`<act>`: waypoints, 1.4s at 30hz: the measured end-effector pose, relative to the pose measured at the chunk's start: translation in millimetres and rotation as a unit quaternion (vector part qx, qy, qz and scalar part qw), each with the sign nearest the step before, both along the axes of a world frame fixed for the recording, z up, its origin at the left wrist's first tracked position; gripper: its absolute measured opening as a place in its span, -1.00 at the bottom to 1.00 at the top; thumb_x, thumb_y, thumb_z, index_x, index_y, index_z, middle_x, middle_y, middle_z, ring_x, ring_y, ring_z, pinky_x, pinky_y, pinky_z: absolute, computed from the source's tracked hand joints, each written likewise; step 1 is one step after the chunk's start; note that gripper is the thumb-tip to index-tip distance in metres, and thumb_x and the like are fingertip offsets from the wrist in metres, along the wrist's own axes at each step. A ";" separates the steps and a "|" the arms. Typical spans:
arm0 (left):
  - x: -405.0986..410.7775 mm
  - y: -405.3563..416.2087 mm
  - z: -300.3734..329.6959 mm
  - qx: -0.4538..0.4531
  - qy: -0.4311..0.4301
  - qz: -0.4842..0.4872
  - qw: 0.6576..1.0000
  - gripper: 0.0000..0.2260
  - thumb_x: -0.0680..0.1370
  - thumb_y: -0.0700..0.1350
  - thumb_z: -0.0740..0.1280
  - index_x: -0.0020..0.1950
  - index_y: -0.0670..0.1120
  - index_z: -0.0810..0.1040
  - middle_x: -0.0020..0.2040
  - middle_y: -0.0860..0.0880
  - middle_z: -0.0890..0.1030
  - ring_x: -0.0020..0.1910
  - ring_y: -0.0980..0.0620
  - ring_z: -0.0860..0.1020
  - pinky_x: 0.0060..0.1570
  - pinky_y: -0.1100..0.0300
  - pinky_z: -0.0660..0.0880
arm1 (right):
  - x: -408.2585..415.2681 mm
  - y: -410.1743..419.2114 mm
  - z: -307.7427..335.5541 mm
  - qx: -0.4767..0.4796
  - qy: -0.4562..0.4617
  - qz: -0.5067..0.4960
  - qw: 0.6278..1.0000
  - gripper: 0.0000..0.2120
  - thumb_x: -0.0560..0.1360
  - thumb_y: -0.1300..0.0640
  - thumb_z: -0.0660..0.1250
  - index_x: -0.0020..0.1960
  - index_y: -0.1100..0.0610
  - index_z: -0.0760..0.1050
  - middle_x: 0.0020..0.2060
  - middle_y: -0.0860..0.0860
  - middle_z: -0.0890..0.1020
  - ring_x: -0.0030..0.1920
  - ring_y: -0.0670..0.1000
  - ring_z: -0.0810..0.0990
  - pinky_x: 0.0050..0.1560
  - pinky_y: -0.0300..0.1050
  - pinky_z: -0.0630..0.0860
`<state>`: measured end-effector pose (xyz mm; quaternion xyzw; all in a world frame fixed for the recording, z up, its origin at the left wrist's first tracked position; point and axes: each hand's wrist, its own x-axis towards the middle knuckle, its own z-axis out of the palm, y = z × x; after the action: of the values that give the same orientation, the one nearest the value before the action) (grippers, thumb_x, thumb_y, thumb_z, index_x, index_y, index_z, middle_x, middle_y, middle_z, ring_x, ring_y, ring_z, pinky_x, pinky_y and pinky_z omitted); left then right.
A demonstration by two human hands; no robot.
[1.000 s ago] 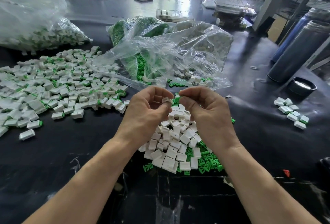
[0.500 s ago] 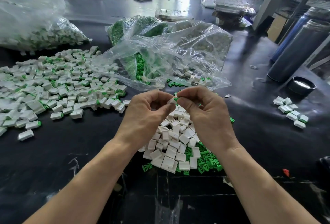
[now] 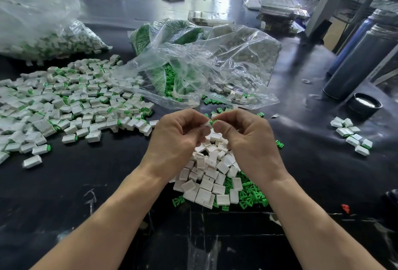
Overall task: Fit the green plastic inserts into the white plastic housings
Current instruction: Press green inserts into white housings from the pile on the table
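Lying far left on the black table is a big spread of finished pieces. Next, the left hand pinches a white housing. It touches the green insert that the right hand pinches, above the pile of empty housings. Far right sits a small bunch.

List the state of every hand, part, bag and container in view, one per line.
left hand: pinching a white housing
right hand: pinching a green insert against the housing
near pile of housings: loose, without inserts
left pile of housings: inserts fitted
clear bag: open, parts spilling out
grey flask: uncapped
black cap: off, on the table
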<state>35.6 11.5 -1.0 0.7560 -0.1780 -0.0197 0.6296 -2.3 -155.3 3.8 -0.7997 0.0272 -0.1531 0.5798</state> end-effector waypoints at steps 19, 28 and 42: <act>-8.1 -1.0 8.9 0.175 -0.148 0.047 0.972 -0.82 0.52 -0.33 0.45 -0.06 -0.05 0.72 -0.23 0.10 0.69 -0.21 0.20 0.65 -0.17 0.09 0.63 | -8.9 10.9 -0.1 -0.179 -0.065 -0.038 0.981 -0.90 0.50 0.29 0.52 -0.08 0.10 0.72 -0.26 -0.10 0.70 -0.23 -0.12 0.62 -0.18 -0.23 0.53; -4.4 -5.1 6.2 0.047 -0.031 0.026 0.998 -0.83 0.55 -0.31 0.45 -0.06 -0.03 0.69 -0.25 0.11 0.69 -0.25 0.12 0.67 -0.20 0.15 0.63 | -4.6 1.6 0.7 0.005 -0.036 -0.002 0.999 -0.87 0.54 0.22 0.49 0.01 0.02 0.74 -0.23 -0.13 0.74 -0.26 -0.17 0.64 -0.20 -0.24 0.57; -9.3 -15.1 9.9 -0.021 0.024 -0.020 0.999 -0.93 0.55 -0.13 0.50 0.02 -0.02 0.69 0.02 -0.11 0.66 0.02 -0.28 0.62 0.12 -0.22 0.57 | -1.0 13.4 -2.5 0.106 0.125 0.023 0.986 -0.27 0.59 -0.45 0.00 -0.42 0.03 0.58 -0.49 0.08 0.47 -0.49 0.02 0.33 -0.52 -0.17 0.22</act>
<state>26.3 -3.7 9.0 0.7385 -0.1780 -0.0466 0.6486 -3.3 -141.9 1.4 -0.7473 0.0974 -0.0346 0.6564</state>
